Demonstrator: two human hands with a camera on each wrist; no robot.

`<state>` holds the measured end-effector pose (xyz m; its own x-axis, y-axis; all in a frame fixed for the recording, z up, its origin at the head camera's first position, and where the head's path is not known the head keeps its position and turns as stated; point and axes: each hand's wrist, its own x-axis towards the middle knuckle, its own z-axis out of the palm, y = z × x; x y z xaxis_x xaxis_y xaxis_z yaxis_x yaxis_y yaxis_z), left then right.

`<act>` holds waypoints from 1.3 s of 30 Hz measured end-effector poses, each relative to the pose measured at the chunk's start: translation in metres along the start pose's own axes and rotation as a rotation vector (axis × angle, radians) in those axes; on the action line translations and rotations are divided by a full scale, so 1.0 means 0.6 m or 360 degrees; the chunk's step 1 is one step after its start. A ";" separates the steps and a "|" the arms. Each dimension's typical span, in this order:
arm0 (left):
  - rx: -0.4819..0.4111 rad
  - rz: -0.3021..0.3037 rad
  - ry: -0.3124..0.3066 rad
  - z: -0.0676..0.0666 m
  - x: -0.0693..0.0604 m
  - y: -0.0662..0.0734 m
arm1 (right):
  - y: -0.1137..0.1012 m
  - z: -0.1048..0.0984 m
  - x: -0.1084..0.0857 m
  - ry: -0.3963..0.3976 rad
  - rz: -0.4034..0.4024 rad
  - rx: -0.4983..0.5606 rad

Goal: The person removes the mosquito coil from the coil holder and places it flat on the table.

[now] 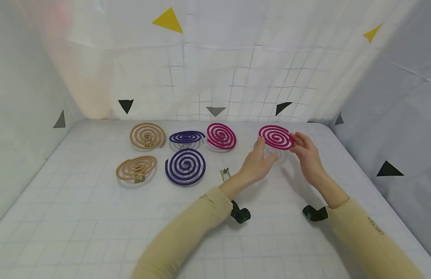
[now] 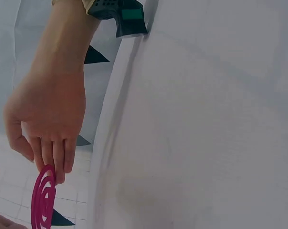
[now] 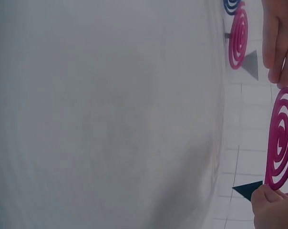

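A pink mosquito coil (image 1: 276,137) is held tilted above the table between both hands. My right hand (image 1: 310,161) pinches its right edge; in the right wrist view the thumb and fingertips (image 3: 265,195) meet at the coil's rim. On the opposite edge, my left hand (image 1: 255,164) touches the coil with nearly straight fingers, its thumb held apart. The left wrist view shows the pink coil (image 2: 43,198) nearly edge-on beside the right hand (image 2: 51,109). A small metal stand (image 1: 225,174) lies on the table by the left wrist.
Left of the hands, another pink coil (image 1: 221,136), two dark blue coils (image 1: 186,136) (image 1: 185,166) and two tan coils (image 1: 147,135) (image 1: 136,167) sit tilted on the white table (image 1: 97,224), some with metal stands visible beneath. White sheeting (image 1: 138,77) rises behind.
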<state>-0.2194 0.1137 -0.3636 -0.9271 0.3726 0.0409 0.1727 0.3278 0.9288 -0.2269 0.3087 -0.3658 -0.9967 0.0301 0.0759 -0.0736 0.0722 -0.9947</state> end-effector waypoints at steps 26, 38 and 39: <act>-0.0030 -0.0164 0.0248 0.048 0.101 -0.013 | 0.027 -0.025 0.109 0.0074 0.0199 -0.0147; -0.0020 -0.0314 0.0347 0.047 0.132 -0.018 | 0.033 -0.017 0.139 0.0084 0.0325 -0.0189; -0.0035 -0.0329 0.0355 0.046 0.133 -0.019 | 0.034 -0.016 0.140 0.0078 0.0338 -0.0188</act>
<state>-0.2859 0.1634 -0.3811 -0.9924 0.0995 -0.0723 -0.0323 0.3568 0.9336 -0.3115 0.3223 -0.3788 -0.9862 0.1052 -0.1281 0.1452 0.1748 -0.9738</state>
